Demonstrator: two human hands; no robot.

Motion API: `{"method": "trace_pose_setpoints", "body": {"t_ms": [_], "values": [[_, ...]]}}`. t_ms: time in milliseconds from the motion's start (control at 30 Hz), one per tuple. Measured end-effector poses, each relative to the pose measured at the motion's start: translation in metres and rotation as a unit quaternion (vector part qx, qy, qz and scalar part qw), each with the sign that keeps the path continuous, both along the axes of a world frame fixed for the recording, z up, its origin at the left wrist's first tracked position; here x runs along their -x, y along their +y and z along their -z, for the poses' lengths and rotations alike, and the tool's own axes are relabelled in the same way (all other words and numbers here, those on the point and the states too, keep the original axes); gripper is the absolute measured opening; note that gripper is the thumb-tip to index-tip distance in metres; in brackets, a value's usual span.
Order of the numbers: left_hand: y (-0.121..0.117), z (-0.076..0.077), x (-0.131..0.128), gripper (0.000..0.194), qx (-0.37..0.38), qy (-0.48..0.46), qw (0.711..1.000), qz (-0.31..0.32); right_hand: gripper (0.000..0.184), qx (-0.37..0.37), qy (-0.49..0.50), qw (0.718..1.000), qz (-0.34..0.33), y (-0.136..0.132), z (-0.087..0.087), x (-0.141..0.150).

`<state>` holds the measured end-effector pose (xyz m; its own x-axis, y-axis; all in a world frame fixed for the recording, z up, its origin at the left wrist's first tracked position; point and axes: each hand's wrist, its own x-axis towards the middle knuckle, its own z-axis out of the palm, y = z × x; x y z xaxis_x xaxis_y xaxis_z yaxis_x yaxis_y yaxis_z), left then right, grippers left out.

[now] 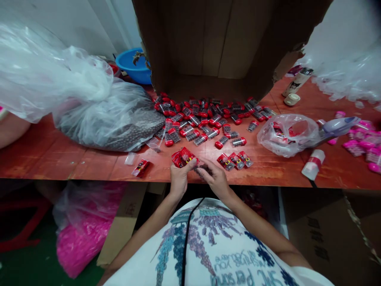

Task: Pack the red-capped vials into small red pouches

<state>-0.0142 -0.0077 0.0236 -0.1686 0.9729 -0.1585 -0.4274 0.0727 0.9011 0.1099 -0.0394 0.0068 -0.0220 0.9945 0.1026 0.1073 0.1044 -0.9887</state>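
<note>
At the edge of a red table (282, 169), the left hand (178, 178) pinches red packets (185, 155) under its thumb; the right hand (218, 180) curls round a dark item (204, 169), mostly hidden, perhaps steadying it. Three more packets (237, 161) lie aside, seemingly kept separate; red-capped tubes (201, 139) heap beyond, presumably within reach.

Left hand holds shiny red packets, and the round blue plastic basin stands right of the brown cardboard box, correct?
Wrong side for the blue basin: the head view shows it left of the cardboard box, not right. The left hand does hold shiny red packets.
</note>
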Motion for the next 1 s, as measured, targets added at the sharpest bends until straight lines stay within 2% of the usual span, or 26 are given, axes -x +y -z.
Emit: {"method": "trace_pose_setpoints", "body": {"t_ms": [100, 233, 367, 567, 667, 800, 867, 1000], "values": [[-0.003, 0.001, -0.001, 0.024, 0.018, -0.029, 0.999, 0.015, 0.031, -0.031, 0.000, 0.999, 0.009, 0.001, 0.001, -0.002], [-0.004, 0.002, -0.001, 0.026, 0.041, -0.057, 0.997, 0.041, 0.024, -0.023, 0.022, 0.999, 0.039, 0.000, 0.006, -0.002], [-0.001, 0.003, 0.000, 0.021, 0.061, -0.073, 0.994, 0.055, 0.022, -0.014, 0.036, 0.999, 0.032, -0.003, 0.008, 0.000], [0.000, 0.003, 0.002, 0.019, 0.043, -0.045, 0.998, 0.021, 0.041, 0.024, 0.045, 0.999, -0.007, -0.005, 0.009, 0.002], [-0.001, 0.000, 0.004, 0.023, 0.044, -0.001, 0.997, 0.055, 0.044, 0.062, 0.082, 0.995, -0.003, -0.003, 0.011, 0.002], [-0.001, -0.004, 0.009, 0.032, 0.059, -0.010, 0.992, 0.111, 0.037, 0.098, 0.135, 0.986, -0.014, -0.001, 0.010, -0.001], [0.001, -0.004, 0.012, 0.031, 0.063, -0.017, 0.992, 0.108, 0.037, 0.087, 0.112, 0.990, -0.024, 0.000, 0.009, -0.004], [0.000, -0.003, 0.012, 0.032, 0.068, -0.018, 0.994, 0.088, 0.051, 0.043, 0.069, 0.996, -0.039, 0.002, 0.011, -0.008]]}}
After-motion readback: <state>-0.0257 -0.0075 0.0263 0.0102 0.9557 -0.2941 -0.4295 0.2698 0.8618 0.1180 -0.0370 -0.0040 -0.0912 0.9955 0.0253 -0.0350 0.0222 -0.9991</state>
